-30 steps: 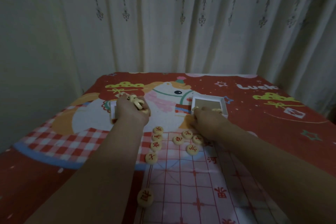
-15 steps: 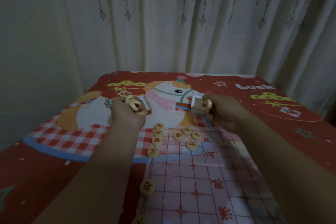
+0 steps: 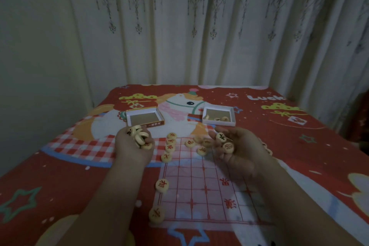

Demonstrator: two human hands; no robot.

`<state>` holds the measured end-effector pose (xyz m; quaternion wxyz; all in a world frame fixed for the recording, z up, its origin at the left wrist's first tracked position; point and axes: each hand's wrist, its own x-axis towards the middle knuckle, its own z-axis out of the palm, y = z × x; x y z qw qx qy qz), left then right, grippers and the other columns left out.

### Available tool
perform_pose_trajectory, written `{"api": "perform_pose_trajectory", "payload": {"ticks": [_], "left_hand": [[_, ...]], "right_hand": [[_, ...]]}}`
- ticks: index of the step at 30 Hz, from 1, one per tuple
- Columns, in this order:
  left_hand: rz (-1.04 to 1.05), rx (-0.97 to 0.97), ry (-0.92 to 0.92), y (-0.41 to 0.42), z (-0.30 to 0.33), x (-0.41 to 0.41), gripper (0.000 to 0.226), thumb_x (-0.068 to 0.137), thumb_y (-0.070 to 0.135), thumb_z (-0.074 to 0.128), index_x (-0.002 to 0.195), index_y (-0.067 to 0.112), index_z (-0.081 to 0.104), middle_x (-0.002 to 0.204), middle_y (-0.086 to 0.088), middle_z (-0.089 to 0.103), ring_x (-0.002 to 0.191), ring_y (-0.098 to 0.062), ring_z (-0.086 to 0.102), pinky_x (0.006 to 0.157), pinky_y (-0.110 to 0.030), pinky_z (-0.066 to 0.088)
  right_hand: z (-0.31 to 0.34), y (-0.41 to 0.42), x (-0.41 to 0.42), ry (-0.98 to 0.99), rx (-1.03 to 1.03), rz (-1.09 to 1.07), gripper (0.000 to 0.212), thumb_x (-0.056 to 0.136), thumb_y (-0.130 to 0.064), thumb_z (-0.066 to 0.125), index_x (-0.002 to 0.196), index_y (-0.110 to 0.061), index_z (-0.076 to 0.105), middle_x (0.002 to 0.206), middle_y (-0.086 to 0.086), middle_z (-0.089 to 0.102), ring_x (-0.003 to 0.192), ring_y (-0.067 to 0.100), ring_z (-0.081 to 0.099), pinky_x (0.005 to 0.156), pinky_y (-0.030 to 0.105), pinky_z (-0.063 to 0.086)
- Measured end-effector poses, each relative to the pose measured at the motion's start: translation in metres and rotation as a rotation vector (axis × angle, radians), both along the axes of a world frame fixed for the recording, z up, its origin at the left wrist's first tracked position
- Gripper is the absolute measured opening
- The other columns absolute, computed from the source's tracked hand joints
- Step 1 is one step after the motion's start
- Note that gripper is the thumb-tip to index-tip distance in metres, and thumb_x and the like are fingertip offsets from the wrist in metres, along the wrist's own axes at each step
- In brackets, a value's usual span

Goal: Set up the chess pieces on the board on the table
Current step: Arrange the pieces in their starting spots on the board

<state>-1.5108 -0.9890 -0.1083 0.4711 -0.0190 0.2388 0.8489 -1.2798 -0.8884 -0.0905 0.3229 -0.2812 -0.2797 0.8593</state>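
Observation:
A thin paper chess board (image 3: pixel 201 189) with a red grid lies on the table. Round cream chess pieces with red characters sit on it: several along its far left edge (image 3: pixel 169 147), some at the far middle (image 3: pixel 201 150), two at the near left (image 3: pixel 162 185). My left hand (image 3: pixel 133 146) is closed around a pile of chess pieces (image 3: pixel 139 138), left of the board's far corner. My right hand (image 3: pixel 237 149) hovers over the board's far right part, palm turned up, holding two pieces (image 3: pixel 224 142).
Two shallow white box halves stand beyond the board: an empty one (image 3: pixel 145 119) at the left, and one (image 3: pixel 218 117) at the right with a few pieces inside. A red cartoon cloth (image 3: pixel 60 175) covers the table. Curtains hang behind.
My right hand came back from the right box toward me and turned palm up with two pieces. My left hand stayed closed on its pile and shifted slightly nearer.

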Motion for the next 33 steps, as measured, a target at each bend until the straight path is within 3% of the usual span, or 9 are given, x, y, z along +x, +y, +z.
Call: {"api": "perform_pose_trajectory", "payload": {"ticks": [6,10,15,20,24,26,29,33], "left_hand": [[-0.003,-0.029,0.0,-0.016,-0.006,-0.002,0.029,0.101,0.025,0.033,0.08,0.018,0.051,0.062,0.003,0.048,0.047,-0.01,0.041,0.042,-0.016,0.031],[-0.013,-0.004,-0.01,-0.017,-0.007,0.001,0.029,0.101,0.028,0.033,0.083,0.017,0.053,0.065,0.002,0.049,0.052,-0.009,0.041,0.041,-0.016,0.03],[-0.063,0.019,0.024,-0.016,-0.004,0.006,0.026,0.098,0.021,0.033,0.079,0.018,0.05,0.068,0.004,0.044,0.052,-0.008,0.037,0.04,-0.016,0.028],[-0.063,0.005,0.044,-0.011,0.003,0.012,0.023,0.097,0.021,0.035,0.084,0.014,0.053,0.066,0.001,0.053,0.052,-0.009,0.045,0.04,-0.016,0.031],[-0.068,-0.007,0.066,-0.008,0.005,0.013,0.021,0.095,0.021,0.036,0.086,0.014,0.054,0.068,0.001,0.055,0.052,-0.008,0.047,0.04,-0.016,0.031],[-0.058,-0.027,0.061,-0.005,0.003,0.014,0.019,0.094,0.02,0.037,0.092,0.012,0.053,0.073,0.0,0.054,0.054,-0.009,0.048,0.041,-0.016,0.031],[-0.083,-0.018,0.095,-0.002,0.002,0.013,0.012,0.089,0.017,0.04,0.09,0.013,0.051,0.07,0.001,0.051,0.051,-0.008,0.045,0.042,-0.015,0.029],[-0.059,-0.043,0.089,0.0,-0.004,0.007,0.018,0.094,0.02,0.037,0.087,0.016,0.053,0.069,0.003,0.052,0.052,-0.007,0.044,0.043,-0.015,0.028]], "right_hand": [[-0.002,-0.016,0.004,-0.218,0.265,0.003,0.026,0.1,0.0,0.044,0.121,0.001,0.059,0.092,0.01,0.071,0.055,0.008,0.045,0.041,0.019,0.036],[0.0,-0.02,0.007,-0.375,0.406,-0.036,0.023,0.101,-0.007,0.049,0.112,0.005,0.066,0.06,-0.003,0.067,0.048,0.005,0.042,0.039,0.017,0.035],[0.0,-0.015,0.017,-0.51,0.548,-0.106,0.022,0.094,-0.02,0.065,0.107,-0.003,0.071,0.064,-0.006,0.067,0.048,0.006,0.042,0.042,0.022,0.034],[0.005,-0.006,0.029,-0.53,0.593,-0.174,0.018,0.088,-0.019,0.073,0.1,-0.006,0.074,0.075,0.009,0.058,0.049,0.01,0.037,0.042,0.024,0.032],[0.016,0.018,0.057,-0.626,0.648,-0.27,0.016,0.083,-0.015,0.077,0.09,-0.002,0.071,0.052,0.002,0.043,0.043,0.011,0.029,0.04,0.021,0.026],[0.019,0.041,0.074,-0.691,0.624,-0.337,0.015,0.081,-0.013,0.078,0.088,-0.001,0.071,0.05,0.0,0.038,0.043,0.012,0.027,0.04,0.021,0.024],[0.017,0.074,0.09,-0.8,0.533,-0.421,0.017,0.081,-0.012,0.079,0.089,-0.002,0.068,0.056,0.001,0.041,0.044,0.012,0.031,0.036,0.017,0.026],[0.009,0.096,0.09,-0.985,0.523,-0.414,0.026,0.08,-0.017,0.08,0.077,-0.01,0.055,0.074,0.008,0.052,0.059,0.018,0.043,0.048,0.027,0.036]]}}
